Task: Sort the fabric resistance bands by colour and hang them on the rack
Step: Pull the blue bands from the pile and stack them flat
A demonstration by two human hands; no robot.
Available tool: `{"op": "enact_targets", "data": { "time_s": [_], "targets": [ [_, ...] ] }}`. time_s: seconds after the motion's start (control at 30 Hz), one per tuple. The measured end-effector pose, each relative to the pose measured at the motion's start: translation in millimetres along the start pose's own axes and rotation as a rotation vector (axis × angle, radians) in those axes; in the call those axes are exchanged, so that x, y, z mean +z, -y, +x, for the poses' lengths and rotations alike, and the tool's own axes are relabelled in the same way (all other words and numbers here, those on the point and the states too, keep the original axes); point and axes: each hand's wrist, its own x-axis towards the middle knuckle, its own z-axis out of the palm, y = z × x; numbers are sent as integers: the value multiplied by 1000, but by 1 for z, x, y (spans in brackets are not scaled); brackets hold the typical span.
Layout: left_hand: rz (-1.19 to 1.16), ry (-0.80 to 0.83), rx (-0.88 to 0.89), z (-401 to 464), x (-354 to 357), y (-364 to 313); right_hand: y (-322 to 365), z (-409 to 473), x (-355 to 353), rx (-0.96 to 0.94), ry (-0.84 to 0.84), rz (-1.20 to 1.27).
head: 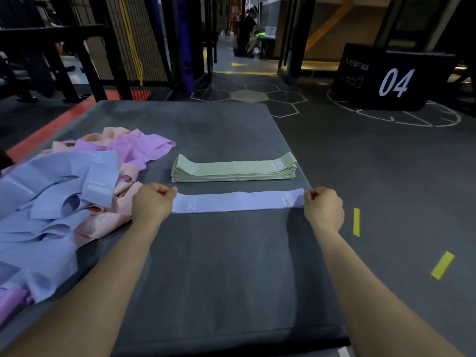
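Fabric like that flat lilac-blue resistance band, laid out on the dark grey padded counter just in front of the neat stack of pale green bands, looks light, soft and limp. The left hand and right hand each pinch one end in a curled fist. I'd say holding it by the ends suits it, whereas the loose tangle of lilac-blue, pink and purple bands at the left will snag if lifted carelessly.

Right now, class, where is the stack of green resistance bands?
In the head view, the stack of green bands lies on the grey mat, right of centre, just beyond the lavender band stretched between both hands, right of the mixed pile.
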Motion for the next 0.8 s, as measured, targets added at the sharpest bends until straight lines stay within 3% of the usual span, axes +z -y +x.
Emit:
{"op": "enact_targets", "data": {
  "time_s": [0.8],
  "targets": [
    [50, -27, 53, 0, -1, 13, -5, 1, 2, 14, -13, 7]
  ]
}}
